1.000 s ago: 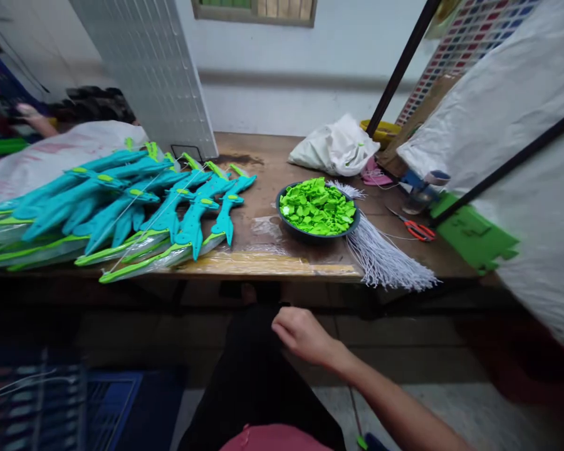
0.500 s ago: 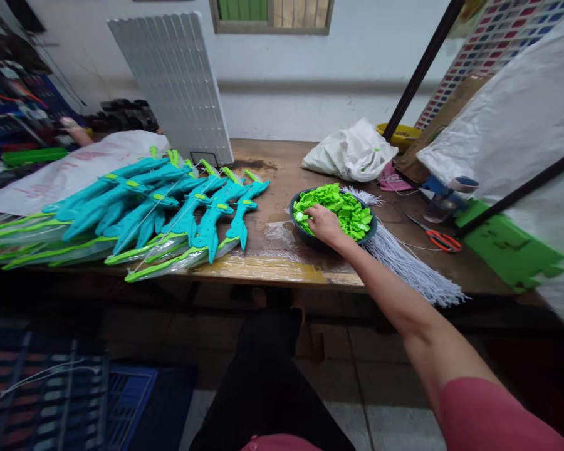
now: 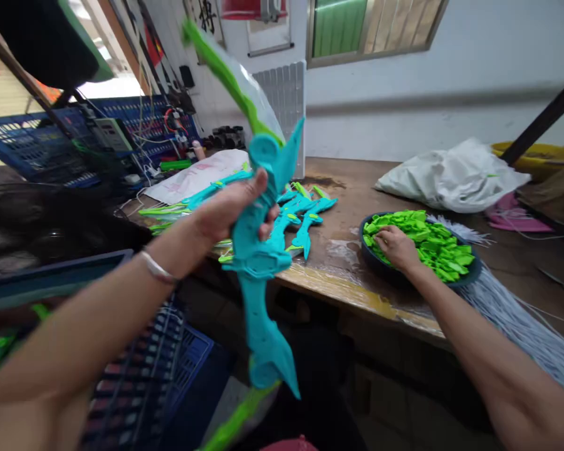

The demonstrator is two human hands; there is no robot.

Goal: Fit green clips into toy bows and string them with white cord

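My left hand (image 3: 237, 203) is wrapped around the grip of a turquoise toy bow (image 3: 256, 250) with lime-green limbs, held upright in front of me above the table edge. Clear plastic film shows along its upper limb. In the dark bowl (image 3: 475, 274) lies a heap of small lime-green plastic pieces (image 3: 435, 241). My right hand (image 3: 395, 246) reaches into the heap's left side, fingers pinched together; what sits between the fingertips is hidden. Behind my left hand, more turquoise toy bows (image 3: 305, 228) lie in a row on the table.
A bundle of pale strings (image 3: 521, 313) lies right of the bowl on the wooden table (image 3: 343, 181). Farther back are a white sack (image 3: 451, 175) and a yellow tub (image 3: 540, 160). Blue crates (image 3: 169, 344) stand low at left. Scissors (image 3: 561, 282) lie at the right edge.
My left hand has come into view holding a toy bow upright. The view has turned left and moved closer to the table. My right hand is still in the green pieces.
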